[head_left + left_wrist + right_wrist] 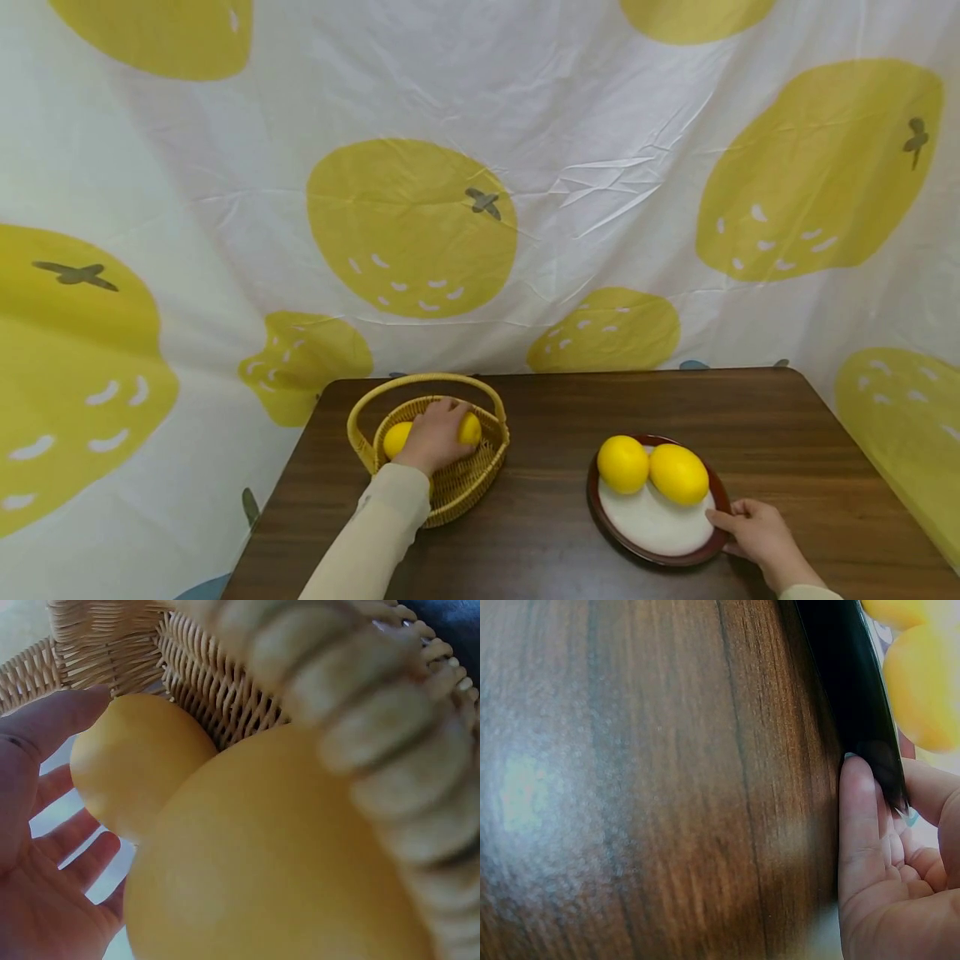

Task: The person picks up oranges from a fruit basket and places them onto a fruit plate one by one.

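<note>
My left hand reaches into a wicker basket, its thumb and fingers around a yellow lemon. In the left wrist view the held lemon lies against the thumb, and a larger-looking lemon sits nearer the camera. Another lemon rests at the basket's left side, and a sliver of yellow shows beside the wrist. My right hand pinches the rim of a plate, thumb above and fingers underneath. That plate has a dark red rim and white centre and bears two lemons.
Both basket and plate stand on a dark wooden table. The basket's tall handle arches over the left hand. Behind the table hangs a white cloth printed with big yellow lemons.
</note>
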Tool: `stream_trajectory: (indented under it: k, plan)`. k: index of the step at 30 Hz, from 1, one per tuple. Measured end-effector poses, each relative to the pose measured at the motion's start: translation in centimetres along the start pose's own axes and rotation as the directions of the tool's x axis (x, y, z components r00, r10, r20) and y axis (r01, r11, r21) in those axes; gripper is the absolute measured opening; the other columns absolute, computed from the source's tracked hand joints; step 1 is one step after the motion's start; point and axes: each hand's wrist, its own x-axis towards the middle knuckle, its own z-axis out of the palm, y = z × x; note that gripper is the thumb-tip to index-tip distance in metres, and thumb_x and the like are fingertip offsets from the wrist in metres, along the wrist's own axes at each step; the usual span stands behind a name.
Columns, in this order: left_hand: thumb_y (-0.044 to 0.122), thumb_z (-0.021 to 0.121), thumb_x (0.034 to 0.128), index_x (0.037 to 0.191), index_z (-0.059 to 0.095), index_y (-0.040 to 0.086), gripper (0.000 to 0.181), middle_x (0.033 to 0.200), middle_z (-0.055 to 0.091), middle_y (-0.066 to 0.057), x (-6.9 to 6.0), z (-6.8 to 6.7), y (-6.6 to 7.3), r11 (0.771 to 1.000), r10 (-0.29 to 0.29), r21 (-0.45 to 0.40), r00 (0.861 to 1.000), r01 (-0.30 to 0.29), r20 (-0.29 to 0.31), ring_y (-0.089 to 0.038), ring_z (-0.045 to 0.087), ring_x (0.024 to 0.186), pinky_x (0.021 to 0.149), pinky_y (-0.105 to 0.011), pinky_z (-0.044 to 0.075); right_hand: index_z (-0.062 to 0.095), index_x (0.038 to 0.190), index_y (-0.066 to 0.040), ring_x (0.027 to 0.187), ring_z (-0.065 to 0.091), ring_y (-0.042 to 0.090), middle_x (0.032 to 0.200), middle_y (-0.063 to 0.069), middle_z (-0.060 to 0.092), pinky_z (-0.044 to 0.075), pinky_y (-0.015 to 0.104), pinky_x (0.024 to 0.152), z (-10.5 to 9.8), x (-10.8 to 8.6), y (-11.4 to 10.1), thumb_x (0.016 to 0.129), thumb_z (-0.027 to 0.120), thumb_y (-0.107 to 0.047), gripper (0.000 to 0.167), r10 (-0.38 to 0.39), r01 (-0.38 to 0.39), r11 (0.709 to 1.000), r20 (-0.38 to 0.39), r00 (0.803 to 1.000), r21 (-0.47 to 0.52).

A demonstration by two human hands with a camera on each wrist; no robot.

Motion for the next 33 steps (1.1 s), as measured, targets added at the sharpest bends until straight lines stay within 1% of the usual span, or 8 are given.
stream_trajectory:
  k: [7, 14, 18, 20, 23, 27, 30, 33]
  plan:
    - [0.033, 0.079, 0.0867, 0.145, 0.054, 0.018, 0.065, 0.143, 0.051, -0.014, 0.5, 0.5, -0.2, 1.000, 0.000, 0.012, 1.000, 0.000, 0.022, -0.037, 0.046, 0.136, 0.107, -0.059, 0.040, 0.043, 0.114, 0.013, 0.082, 0.059, 0.020, 0.101, 0.020, 0.049, 0.060, 0.032, 0.072, 0.0, 0.0, 0.1, 0.094, 0.073, -0.027, 0.054, 0.005, -0.005, 1.000, 0.000, 1.000, -0.006]
    - [0.031, 0.079, 0.0869, 0.146, 0.053, 0.019, 0.066, 0.144, 0.050, -0.015, 0.8, 0.8, -0.3, 1.000, -0.008, 0.012, 0.999, 0.008, 0.040, -0.038, 0.046, 0.135, 0.108, -0.061, 0.039, 0.043, 0.113, 0.013, 0.081, 0.058, 0.019, 0.095, 0.014, 0.051, 0.060, 0.031, 0.071, 0.0, -0.1, -0.1, 0.095, 0.071, -0.024, 0.050, -0.007, 0.007, 1.000, -0.005, 1.000, 0.003]
    - [0.026, 0.081, 0.0858, 0.147, 0.051, 0.018, 0.068, 0.145, 0.048, -0.016, 0.8, 0.6, -0.1, 1.000, -0.006, -0.009, 0.999, 0.007, 0.049, -0.040, 0.046, 0.134, 0.109, -0.062, 0.039, 0.043, 0.118, 0.015, 0.082, 0.059, 0.018, 0.098, 0.016, 0.053, 0.060, 0.031, 0.071, -0.1, 0.0, -0.1, 0.095, 0.071, -0.025, 0.054, -0.008, 0.008, 1.000, -0.004, 1.000, 0.000]
    - [0.023, 0.082, 0.0847, 0.147, 0.050, 0.019, 0.070, 0.145, 0.047, -0.016, 0.8, 0.6, -0.1, 1.000, -0.004, -0.018, 0.999, 0.005, 0.051, -0.040, 0.046, 0.134, 0.108, -0.061, 0.039, 0.043, 0.118, 0.015, 0.082, 0.059, 0.018, 0.098, 0.016, 0.053, 0.060, 0.031, 0.071, -0.1, 0.0, -0.1, 0.095, 0.071, -0.024, 0.053, -0.003, 0.003, 1.000, -0.005, 1.000, -0.001]
    - [0.020, 0.083, 0.0838, 0.148, 0.048, 0.020, 0.072, 0.145, 0.046, -0.016, 0.8, 0.9, -0.2, 1.000, 0.000, -0.022, 0.999, 0.002, 0.047, -0.039, 0.046, 0.133, 0.107, -0.060, 0.041, 0.044, 0.118, 0.014, 0.082, 0.059, 0.019, 0.098, 0.016, 0.053, 0.060, 0.031, 0.072, -0.1, 0.1, 0.0, 0.095, 0.071, -0.025, 0.054, 0.000, 0.000, 1.000, -0.006, 1.000, 0.000]
    - [0.018, 0.084, 0.0819, 0.145, 0.049, 0.021, 0.073, 0.142, 0.046, -0.016, 1.0, 1.3, -0.4, 1.000, 0.005, -0.021, 1.000, -0.004, 0.024, -0.039, 0.048, 0.130, 0.104, -0.060, 0.044, 0.044, 0.116, 0.014, 0.081, 0.059, 0.018, 0.098, 0.016, 0.052, 0.060, 0.031, 0.072, -0.1, 0.1, -0.1, 0.095, 0.072, -0.026, 0.053, -0.008, 0.008, 1.000, -0.006, 1.000, 0.001]
    - [0.018, 0.085, 0.0807, 0.144, 0.049, 0.021, 0.073, 0.140, 0.046, -0.016, 1.2, 1.8, -0.6, 1.000, 0.011, -0.008, 1.000, -0.011, 0.006, -0.039, 0.050, 0.127, 0.101, -0.060, 0.045, 0.044, 0.113, 0.013, 0.080, 0.058, 0.018, 0.096, 0.015, 0.052, 0.060, 0.031, 0.071, 0.0, 0.1, -0.1, 0.095, 0.070, -0.024, 0.048, -0.010, 0.010, 1.000, -0.007, 1.000, 0.004]
    - [0.018, 0.086, 0.0799, 0.144, 0.049, 0.022, 0.074, 0.139, 0.047, -0.016, 1.4, 2.2, -0.8, 1.000, 0.006, 0.004, 1.000, -0.006, -0.003, -0.038, 0.050, 0.127, 0.101, -0.060, 0.046, 0.045, 0.113, 0.013, 0.080, 0.058, 0.018, 0.095, 0.015, 0.052, 0.060, 0.031, 0.071, 0.0, -0.1, -0.1, 0.095, 0.071, -0.024, 0.049, -0.004, 0.004, 1.000, -0.007, 1.000, 0.004]
